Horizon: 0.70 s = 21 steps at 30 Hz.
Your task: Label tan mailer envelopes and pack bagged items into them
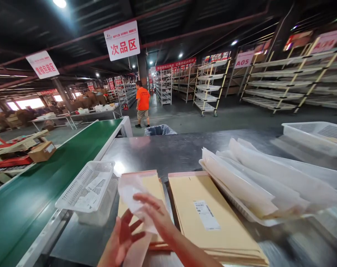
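Note:
My right hand (pixel 157 215) reaches in from the lower right, its fingers closed over a thin translucent white sheet (pixel 129 189). The sheet's lower part hangs toward the bottom edge, behind my left hand (pixel 122 237). That left hand is beside the sheet with its fingers apart; I cannot tell whether it touches the sheet. Beneath both hands lies a left stack of tan padded mailers (pixel 148 181). To its right is another stack of tan mailers (pixel 193 193), with a printed white label (pixel 206 215) on the top one.
A white perforated basket (pixel 101 167) with labels inside stands on the left, beside a green conveyor belt (pixel 59 163). On the right, a white tray (pixel 240 209) bears translucent bags (pixel 248 174). Farther back are another white basket (pixel 304 129), a lined bin (pixel 159 129) and a walking person (pixel 143 100).

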Each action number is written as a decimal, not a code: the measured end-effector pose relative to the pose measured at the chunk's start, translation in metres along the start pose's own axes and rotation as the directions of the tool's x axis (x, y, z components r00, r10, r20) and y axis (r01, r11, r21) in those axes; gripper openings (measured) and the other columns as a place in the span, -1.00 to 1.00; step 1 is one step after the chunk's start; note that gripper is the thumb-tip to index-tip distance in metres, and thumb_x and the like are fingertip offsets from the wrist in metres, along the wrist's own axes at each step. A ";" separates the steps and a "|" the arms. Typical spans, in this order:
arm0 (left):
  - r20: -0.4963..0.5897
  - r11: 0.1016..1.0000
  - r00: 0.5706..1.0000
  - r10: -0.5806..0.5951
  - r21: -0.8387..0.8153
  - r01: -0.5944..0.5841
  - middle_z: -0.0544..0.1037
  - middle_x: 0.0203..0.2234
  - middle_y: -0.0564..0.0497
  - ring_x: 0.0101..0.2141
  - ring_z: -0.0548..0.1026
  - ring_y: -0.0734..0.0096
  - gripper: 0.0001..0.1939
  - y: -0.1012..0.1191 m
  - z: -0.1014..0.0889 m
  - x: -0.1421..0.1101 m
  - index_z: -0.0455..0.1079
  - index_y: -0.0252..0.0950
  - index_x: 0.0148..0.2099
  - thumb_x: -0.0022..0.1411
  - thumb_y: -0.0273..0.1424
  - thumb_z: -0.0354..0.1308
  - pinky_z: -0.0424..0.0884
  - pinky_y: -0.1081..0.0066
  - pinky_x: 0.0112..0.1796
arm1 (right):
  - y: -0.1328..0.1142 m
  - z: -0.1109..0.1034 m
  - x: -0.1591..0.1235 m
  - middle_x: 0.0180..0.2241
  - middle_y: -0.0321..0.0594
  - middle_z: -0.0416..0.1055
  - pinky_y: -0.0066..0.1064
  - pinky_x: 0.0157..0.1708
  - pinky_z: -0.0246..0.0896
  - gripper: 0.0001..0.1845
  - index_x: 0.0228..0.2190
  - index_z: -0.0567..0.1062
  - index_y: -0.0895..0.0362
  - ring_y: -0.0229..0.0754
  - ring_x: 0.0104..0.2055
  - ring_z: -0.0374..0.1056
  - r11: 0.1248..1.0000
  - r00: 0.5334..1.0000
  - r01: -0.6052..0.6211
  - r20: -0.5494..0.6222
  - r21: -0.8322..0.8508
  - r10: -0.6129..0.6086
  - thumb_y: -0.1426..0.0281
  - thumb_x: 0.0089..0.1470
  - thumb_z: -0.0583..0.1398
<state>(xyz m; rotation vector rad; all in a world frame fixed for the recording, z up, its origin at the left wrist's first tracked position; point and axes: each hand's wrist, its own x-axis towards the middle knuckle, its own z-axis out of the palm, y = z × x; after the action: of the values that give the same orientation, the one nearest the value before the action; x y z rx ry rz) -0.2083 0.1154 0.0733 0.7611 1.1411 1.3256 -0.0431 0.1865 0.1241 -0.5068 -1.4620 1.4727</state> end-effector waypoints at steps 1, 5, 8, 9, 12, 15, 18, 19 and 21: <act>0.054 0.994 0.998 -0.032 -0.107 0.038 0.52 0.06 -0.11 0.06 0.46 -0.08 -0.18 -0.004 0.012 0.000 0.49 -0.07 0.00 -0.08 0.37 -0.05 0.48 -0.04 -0.09 | 0.004 0.008 -0.009 -0.03 -0.02 0.47 0.01 0.05 0.29 -0.51 -0.03 0.50 0.07 0.13 0.08 0.34 0.980 0.995 0.074 0.084 -0.188 -0.059 0.07 0.08 0.18; 0.100 0.981 0.991 -0.091 -0.160 0.106 0.61 -0.10 -0.07 -0.01 0.50 -0.01 -0.29 -0.002 0.050 0.000 0.57 -0.08 -0.16 -0.13 0.32 0.08 0.45 0.03 -0.02 | 0.022 0.003 -0.038 0.10 0.13 0.35 0.24 0.12 0.09 -0.24 0.16 0.31 0.15 0.40 0.26 0.04 0.509 0.938 0.338 0.238 -0.792 -0.252 0.09 -0.01 0.28; 0.289 0.967 0.951 -0.110 -0.189 0.169 0.63 -0.19 -0.10 -0.08 0.54 0.05 -0.41 0.002 0.075 0.003 0.60 -0.17 -0.22 -0.14 0.16 0.25 0.43 0.11 0.00 | 0.029 -0.029 -0.052 -0.12 0.08 0.46 -0.10 -0.16 0.36 -0.55 0.02 0.41 0.16 0.16 -0.02 0.36 0.346 0.940 0.266 0.163 -0.900 -0.300 0.21 0.14 0.16; 0.355 0.963 0.929 -0.109 -0.194 0.187 0.63 -0.19 -0.11 -0.10 0.54 0.08 -0.46 0.002 0.084 0.005 0.60 -0.19 -0.21 -0.10 0.10 0.28 0.42 0.14 0.00 | 0.030 -0.043 -0.057 -0.23 0.01 0.47 -0.23 -0.29 0.36 -0.65 -0.06 0.44 0.15 0.04 -0.18 0.41 0.345 0.944 0.230 0.122 -0.910 -0.308 0.26 0.18 0.11; 0.461 0.963 0.862 -0.211 -0.051 0.263 0.61 -0.14 -0.14 -0.09 0.54 0.13 -0.50 -0.004 0.114 0.008 0.55 -0.22 -0.08 -0.02 -0.06 0.32 0.41 0.20 -0.01 | 0.023 -0.102 -0.084 -0.45 -0.17 0.41 -0.37 -0.48 0.20 -0.75 -0.28 0.48 0.09 -0.13 -0.44 0.33 0.296 0.934 0.075 -0.037 -0.952 -0.355 0.27 0.22 0.05; 0.393 0.940 0.857 -0.335 0.203 0.274 0.60 -0.12 -0.14 -0.07 0.53 0.14 -0.45 -0.013 0.133 0.009 0.51 -0.21 -0.05 -0.08 -0.07 0.38 0.44 0.28 -0.06 | 0.004 -0.182 -0.149 -0.60 -0.24 0.33 -0.38 -0.50 0.07 -0.58 -0.55 0.41 0.07 -0.19 -0.53 0.24 0.150 0.814 -0.330 -0.361 -0.932 -0.455 0.16 0.25 0.02; 0.333 0.905 0.855 -0.398 0.297 0.306 0.60 -0.12 -0.13 -0.12 0.54 0.17 -0.45 -0.026 0.136 0.021 0.54 -0.25 -0.16 -0.15 -0.01 0.39 0.49 0.36 -0.15 | -0.022 -0.246 -0.275 -0.66 -0.24 0.27 -0.39 -0.51 -0.03 -0.46 -0.68 0.31 0.08 -0.23 -0.57 0.16 0.030 0.462 -0.808 -0.666 -0.588 -0.586 0.08 0.22 -0.02; 0.310 0.881 0.840 -0.445 0.320 0.349 0.61 -0.13 -0.11 -0.14 0.55 0.18 -0.44 -0.032 0.136 0.029 0.55 -0.25 -0.19 -0.19 0.00 0.41 0.50 0.38 -0.18 | -0.027 -0.254 -0.326 -0.64 -0.22 0.28 -0.38 -0.50 -0.03 -0.47 -0.68 0.32 0.08 -0.22 -0.55 0.18 -0.008 0.345 -0.900 -0.700 -0.437 -0.625 0.08 0.21 -0.02; 0.259 0.812 0.793 -0.552 0.386 0.439 0.63 -0.18 -0.07 -0.18 0.56 0.19 -0.41 -0.046 0.137 0.046 0.56 -0.24 -0.24 -0.33 -0.01 0.46 0.52 0.42 -0.25 | -0.027 -0.243 -0.427 -0.57 -0.15 0.34 -0.37 -0.44 0.04 -0.51 -0.63 0.36 0.10 -0.16 -0.46 0.24 -0.076 0.186 -0.980 -0.725 -0.182 -0.663 0.10 0.19 -0.02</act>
<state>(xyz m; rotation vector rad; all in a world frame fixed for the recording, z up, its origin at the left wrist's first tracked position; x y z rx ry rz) -0.0706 0.1775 0.0641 0.8096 1.1539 0.5309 0.3589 -0.0461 -0.0370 -2.4892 -0.7843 -0.6151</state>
